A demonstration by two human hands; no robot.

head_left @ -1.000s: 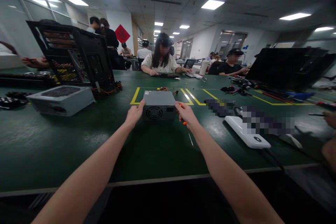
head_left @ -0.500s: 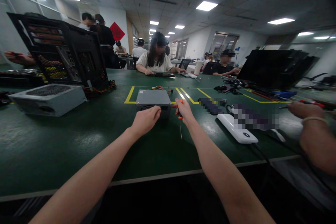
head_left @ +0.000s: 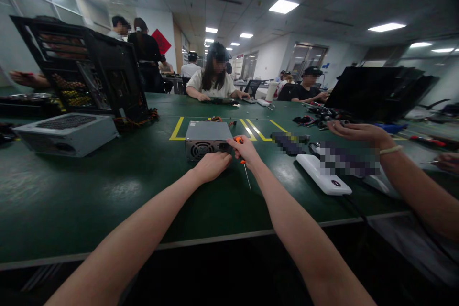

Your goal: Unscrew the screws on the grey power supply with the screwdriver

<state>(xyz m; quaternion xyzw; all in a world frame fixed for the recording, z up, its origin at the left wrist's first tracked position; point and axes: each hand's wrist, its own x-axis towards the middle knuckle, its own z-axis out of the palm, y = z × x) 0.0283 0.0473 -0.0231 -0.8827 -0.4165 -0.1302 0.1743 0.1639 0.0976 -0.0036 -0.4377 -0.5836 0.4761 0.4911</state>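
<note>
A grey metal computer power supply [head_left: 208, 130] stands on the green table in front of me, its fan grille facing me. My left hand [head_left: 214, 165] is closed at the lower right of that front face; its fingertips are partly hidden, and I cannot make out what they hold. In my right hand [head_left: 247, 149] is a screwdriver [head_left: 239, 140] with an orange handle, its thin shaft pointing down toward the table. The fingers of this hand lie at the power supply's right front edge, close to my left fingertips. Cables emerge behind the power supply.
To the left stand another power supply [head_left: 66, 134] and an open black computer case [head_left: 96, 67]. A white power bank [head_left: 322, 174] with a cable lies at right, near another person's hand [head_left: 358, 133]. Across the table [head_left: 125, 220] a person sits working.
My left hand has moved right and down, uncovering the fan grille, and now meets my right hand. The neighbour's arm at right has reached further in over the table.
</note>
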